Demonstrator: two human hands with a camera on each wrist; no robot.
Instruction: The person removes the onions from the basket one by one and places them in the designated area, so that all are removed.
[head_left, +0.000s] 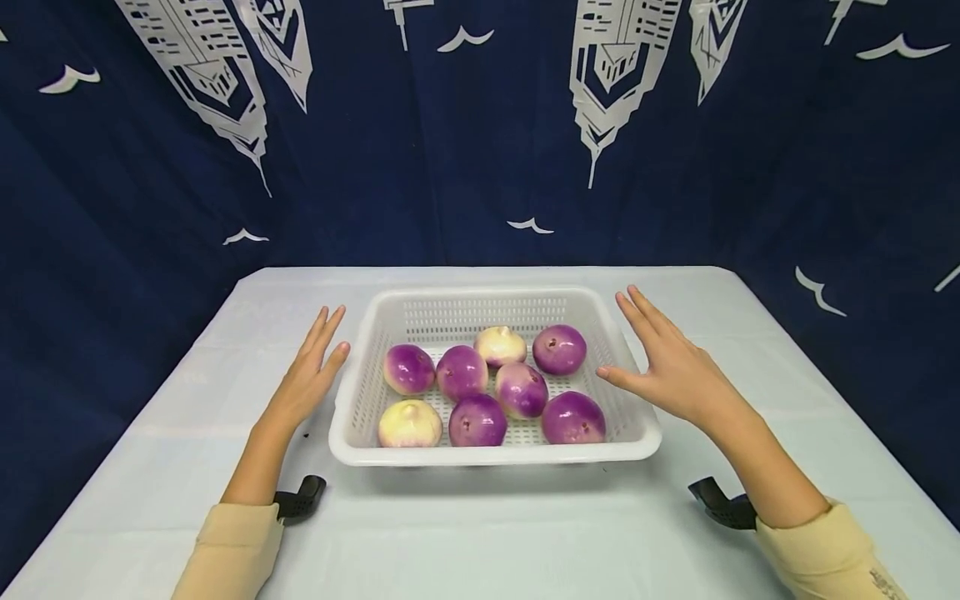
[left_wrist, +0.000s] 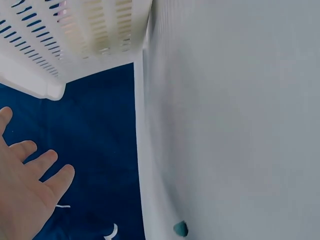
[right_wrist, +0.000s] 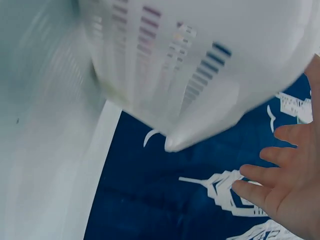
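A white plastic basket [head_left: 495, 455] with slotted walls sits mid-table, holding several turnips. Most show glossy purple skin, like the purple turnip [head_left: 477, 420] at the front; a cream turnip [head_left: 410, 423] lies front left and another cream turnip [head_left: 500, 345] at the back. My left hand [head_left: 307, 379] is held up left of the basket, fingers extended, holding nothing. On the other side, my right hand [head_left: 675, 371] has its fingers spread and its thumb overlapping the basket's right rim in the head view. Both wrist views show the basket's slotted outer wall [left_wrist: 100, 30] beyond the fingers.
A white cloth covers the table [head_left: 480, 542]. Behind it hangs a dark blue curtain [head_left: 420, 167] with white building and bird prints. Black wrist mounts [head_left: 300, 498] sit at both cuffs. A small teal object [left_wrist: 181, 228] appears at the bottom of the left wrist view.
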